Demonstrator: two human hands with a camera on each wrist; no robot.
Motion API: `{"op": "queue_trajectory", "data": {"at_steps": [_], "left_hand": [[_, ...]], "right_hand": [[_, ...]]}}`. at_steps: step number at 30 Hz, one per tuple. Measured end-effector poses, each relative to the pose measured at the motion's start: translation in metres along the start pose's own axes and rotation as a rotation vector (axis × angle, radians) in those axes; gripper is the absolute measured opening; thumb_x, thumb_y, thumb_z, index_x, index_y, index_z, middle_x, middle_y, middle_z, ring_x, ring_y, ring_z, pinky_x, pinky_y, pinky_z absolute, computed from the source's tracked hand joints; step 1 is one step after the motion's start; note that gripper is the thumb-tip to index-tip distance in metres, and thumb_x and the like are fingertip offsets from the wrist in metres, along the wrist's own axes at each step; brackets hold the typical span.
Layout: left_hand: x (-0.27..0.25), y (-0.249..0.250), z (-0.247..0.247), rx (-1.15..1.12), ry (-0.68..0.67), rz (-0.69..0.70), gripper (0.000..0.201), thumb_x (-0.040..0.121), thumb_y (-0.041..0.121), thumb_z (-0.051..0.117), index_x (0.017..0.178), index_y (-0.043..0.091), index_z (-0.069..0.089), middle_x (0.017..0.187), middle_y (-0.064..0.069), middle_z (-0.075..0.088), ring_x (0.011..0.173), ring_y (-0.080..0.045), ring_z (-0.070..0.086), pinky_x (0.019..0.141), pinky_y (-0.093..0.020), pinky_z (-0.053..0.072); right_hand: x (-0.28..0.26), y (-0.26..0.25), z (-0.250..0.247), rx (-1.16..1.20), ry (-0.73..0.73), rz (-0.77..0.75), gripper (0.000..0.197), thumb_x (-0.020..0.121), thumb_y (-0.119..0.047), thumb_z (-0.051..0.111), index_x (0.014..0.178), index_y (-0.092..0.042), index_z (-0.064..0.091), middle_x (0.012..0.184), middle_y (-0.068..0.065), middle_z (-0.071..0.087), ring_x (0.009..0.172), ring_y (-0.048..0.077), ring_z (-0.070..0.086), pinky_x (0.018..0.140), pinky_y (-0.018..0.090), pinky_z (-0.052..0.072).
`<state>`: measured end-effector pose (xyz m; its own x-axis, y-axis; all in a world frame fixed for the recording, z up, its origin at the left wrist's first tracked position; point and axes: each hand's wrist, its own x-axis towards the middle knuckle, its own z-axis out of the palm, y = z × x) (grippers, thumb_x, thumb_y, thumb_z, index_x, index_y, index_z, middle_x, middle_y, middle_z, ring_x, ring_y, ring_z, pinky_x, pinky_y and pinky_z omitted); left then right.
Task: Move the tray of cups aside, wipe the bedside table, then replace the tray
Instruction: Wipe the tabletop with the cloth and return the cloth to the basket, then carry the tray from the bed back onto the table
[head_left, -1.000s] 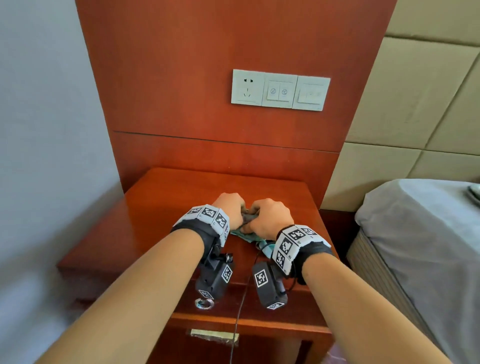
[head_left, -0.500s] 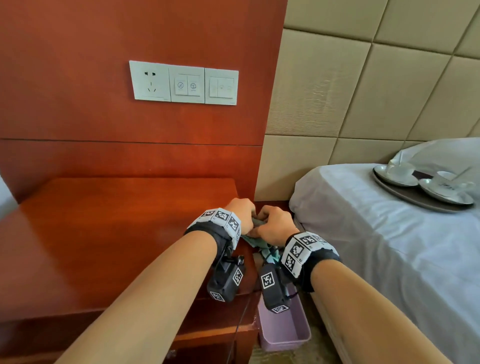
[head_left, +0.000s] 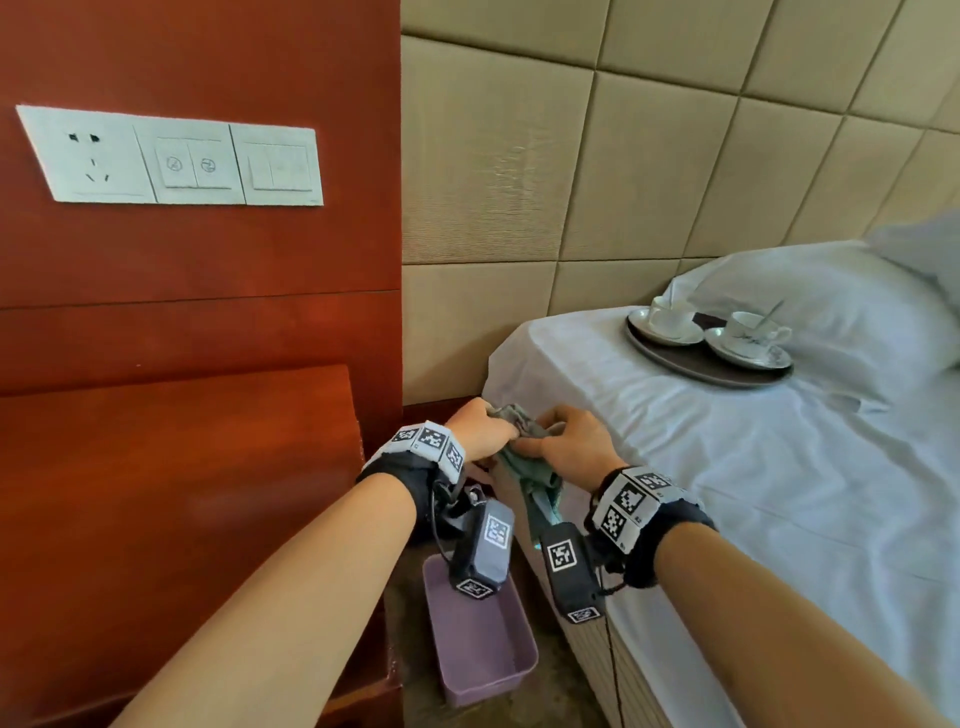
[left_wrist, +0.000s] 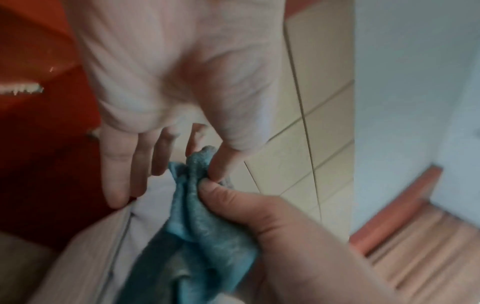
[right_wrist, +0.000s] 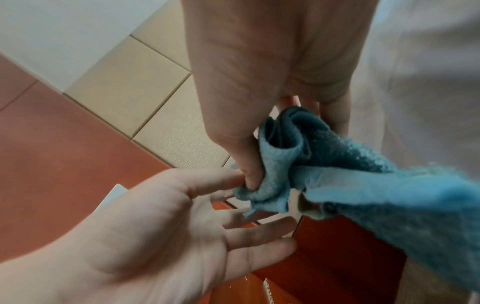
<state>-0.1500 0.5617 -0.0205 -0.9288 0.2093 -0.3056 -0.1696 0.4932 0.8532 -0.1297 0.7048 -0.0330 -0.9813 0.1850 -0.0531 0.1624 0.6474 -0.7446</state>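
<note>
- At lower centre of the head view, over the gap between table (head_left: 171, 467) and bed (head_left: 779, 493), the right hand (head_left: 569, 447) pinches a bunched blue cloth (head_left: 524, 452).
- The left hand (head_left: 480, 431) pinches the cloth's top between thumb and forefinger, other fingers straight.
- The tray (head_left: 691, 358) with cups (head_left: 670, 317) sits on the bed, right of centre.
- A purple bin (head_left: 483, 649) stands on the floor below the hands.
</note>
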Motion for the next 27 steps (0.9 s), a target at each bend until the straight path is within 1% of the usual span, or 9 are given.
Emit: {"op": "queue_trajectory", "data": {"at_steps": [3, 6, 8, 12, 16, 19, 21, 24, 27], "left_hand": [[0.004, 0.005, 0.01, -0.217, -0.045, -0.039, 0.013, 0.089, 0.017, 0.057, 0.101, 0.016, 0.052, 0.105, -0.014, 0.061, 0.104, -0.039, 0.065, 0.084, -0.057, 0.055], [0.012, 0.005, 0.017, -0.349, -0.091, -0.067, 0.031, 0.086, 0.014, 0.057, 0.116, 0.018, 0.051, 0.117, -0.018, 0.061, 0.103, -0.038, 0.064, 0.081, -0.055, 0.057], [0.017, 0.008, 0.022, -0.406, -0.114, -0.066, 0.033, 0.082, 0.016, 0.059, 0.115, 0.018, 0.054, 0.111, -0.02, 0.06, 0.095, -0.036, 0.063, 0.075, -0.047, 0.057], [0.035, 0.022, 0.027, -0.32, 0.0, 0.019, 0.042, 0.082, 0.023, 0.067, 0.122, 0.016, 0.055, 0.11, -0.014, 0.064, 0.104, -0.034, 0.064, 0.093, -0.048, 0.053], [0.06, 0.047, 0.023, -0.295, 0.104, 0.139, 0.054, 0.088, 0.007, 0.053, 0.139, 0.024, 0.047, 0.126, -0.006, 0.057, 0.107, -0.026, 0.059, 0.096, -0.039, 0.052], [0.085, 0.074, 0.023, -0.325, 0.109, 0.162, 0.045, 0.087, 0.0, 0.045, 0.125, 0.017, 0.063, 0.111, -0.007, 0.066, 0.097, -0.024, 0.06, 0.091, -0.033, 0.05], [0.098, 0.096, 0.028, -0.301, 0.075, 0.146, 0.033, 0.081, 0.003, 0.052, 0.107, 0.009, 0.071, 0.097, -0.005, 0.065, 0.092, -0.023, 0.057, 0.088, -0.032, 0.048], [0.119, 0.121, 0.035, -0.302, 0.005, 0.059, 0.026, 0.044, 0.02, 0.065, 0.067, 0.008, 0.064, 0.087, -0.009, 0.062, 0.078, -0.023, 0.052, 0.07, -0.033, 0.044], [0.145, 0.138, 0.049, -0.313, -0.148, -0.042, 0.019, 0.063, 0.025, 0.065, 0.063, 0.007, 0.061, 0.082, -0.012, 0.062, 0.063, -0.026, 0.048, 0.065, -0.033, 0.041]], "right_hand": [[0.004, 0.012, -0.003, 0.096, 0.014, 0.037, 0.044, 0.065, -0.041, 0.084, 0.096, -0.018, 0.063, 0.094, 0.002, 0.068, 0.084, 0.016, 0.066, 0.067, 0.028, 0.054], [0.006, 0.021, -0.003, 0.144, -0.002, 0.054, 0.041, 0.064, -0.039, 0.084, 0.092, -0.019, 0.064, 0.093, 0.003, 0.07, 0.088, 0.02, 0.068, 0.078, 0.034, 0.057], [0.007, 0.023, -0.003, 0.159, -0.032, 0.041, 0.037, 0.061, -0.04, 0.085, 0.088, -0.023, 0.064, 0.093, 0.001, 0.071, 0.087, 0.018, 0.068, 0.079, 0.034, 0.057], [0.013, 0.019, -0.013, 0.228, -0.072, 0.004, 0.051, 0.058, -0.04, 0.084, 0.101, -0.018, 0.067, 0.1, 0.001, 0.07, 0.093, 0.018, 0.068, 0.086, 0.036, 0.056], [0.03, 0.008, -0.049, 0.612, -0.058, 0.103, 0.024, 0.079, -0.017, 0.072, 0.101, -0.009, 0.069, 0.103, 0.012, 0.071, 0.094, 0.025, 0.069, 0.076, 0.04, 0.06], [0.056, 0.015, -0.087, 0.823, 0.123, 0.248, 0.026, 0.089, -0.016, 0.06, 0.109, 0.0, 0.061, 0.102, 0.016, 0.064, 0.09, 0.027, 0.067, 0.073, 0.042, 0.059], [0.074, 0.027, -0.111, 0.976, 0.208, 0.358, 0.035, 0.092, -0.02, 0.056, 0.117, 0.004, 0.053, 0.11, 0.021, 0.061, 0.094, 0.032, 0.065, 0.07, 0.045, 0.059], [0.095, 0.049, -0.136, 1.138, 0.257, 0.504, 0.053, 0.094, -0.023, 0.052, 0.136, 0.007, 0.037, 0.13, 0.029, 0.052, 0.107, 0.041, 0.062, 0.077, 0.048, 0.056], [0.114, 0.072, -0.147, 1.223, 0.309, 0.554, 0.06, 0.089, -0.024, 0.053, 0.141, -0.001, 0.036, 0.134, 0.029, 0.05, 0.1, 0.042, 0.066, 0.075, 0.047, 0.056]]}}
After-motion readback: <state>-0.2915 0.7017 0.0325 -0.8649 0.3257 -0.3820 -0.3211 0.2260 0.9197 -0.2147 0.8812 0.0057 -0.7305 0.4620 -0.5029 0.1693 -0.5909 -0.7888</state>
